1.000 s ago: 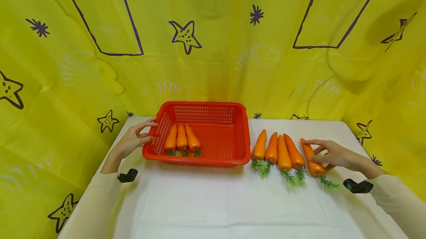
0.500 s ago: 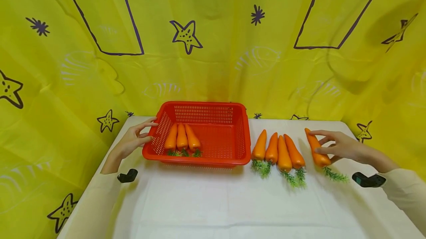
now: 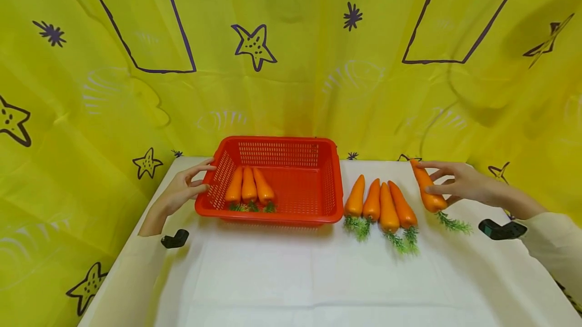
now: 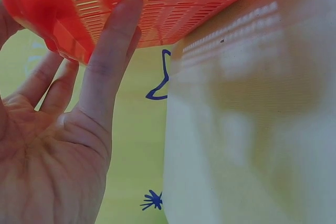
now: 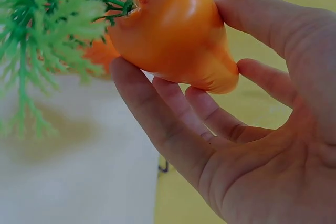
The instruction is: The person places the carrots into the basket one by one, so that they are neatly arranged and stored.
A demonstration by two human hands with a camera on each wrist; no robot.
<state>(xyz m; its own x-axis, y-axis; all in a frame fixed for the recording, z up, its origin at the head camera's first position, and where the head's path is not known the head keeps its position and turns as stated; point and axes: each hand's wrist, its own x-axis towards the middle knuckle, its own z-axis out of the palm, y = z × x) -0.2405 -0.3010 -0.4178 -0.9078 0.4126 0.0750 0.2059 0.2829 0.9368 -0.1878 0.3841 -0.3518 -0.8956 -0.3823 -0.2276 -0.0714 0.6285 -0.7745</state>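
On the left of the white table my left hand point(image 3: 177, 193) grips the left side of a red plastic basket point(image 3: 273, 219). In the left wrist view the thumb point(image 4: 107, 61) presses the slotted outer wall, with other fingers up at the rim. Several toy carrots are here; three of them point(image 3: 248, 185) lie side by side in the basket's left part, tips to the back. My right hand point(image 3: 470, 183) pinches another carrot point(image 3: 425, 186) between thumb and fingers at the far right. In the right wrist view its thick end point(image 5: 168, 30) shows, green leaves point(image 5: 31, 35) hanging free.
Several carrots point(image 3: 386, 208) lie in a row right of the basket, between it and my right hand, leaves towards the front. A yellow patterned curtain point(image 3: 291, 89) stands close behind and at both sides of the white-covered table point(image 3: 291, 276).
My right hand has lifted the rightmost carrot away from the row, first to the right and then up and back. The left hand has stayed on the basket.
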